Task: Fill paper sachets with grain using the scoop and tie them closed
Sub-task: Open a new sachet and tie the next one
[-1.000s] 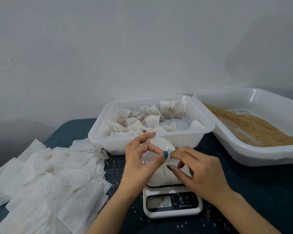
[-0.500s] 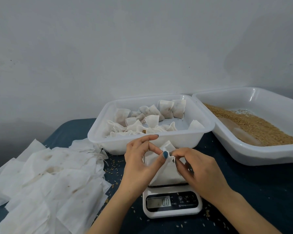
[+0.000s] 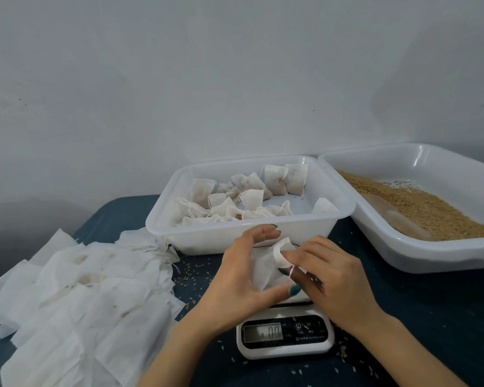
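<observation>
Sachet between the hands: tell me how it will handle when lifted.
The sachet is probably floppy: its thin paper folds and creases where the left hand and right hand hold it. Likely light, and it may tear if tugged hard, being so thin.

Your left hand (image 3: 235,277) and right hand (image 3: 336,280) cover much of the sachet (image 3: 266,263), so you cannot see its lower part or its filling. They also hide the plate of the scale (image 3: 285,336). The digits on its display are partly blurred, and the small print beside them is too tiny to read. The grain tray (image 3: 430,258) is cut by the right edge, the pile of papers (image 3: 81,297) by the left and bottom edges, and both forearms by the bottom edge.
</observation>
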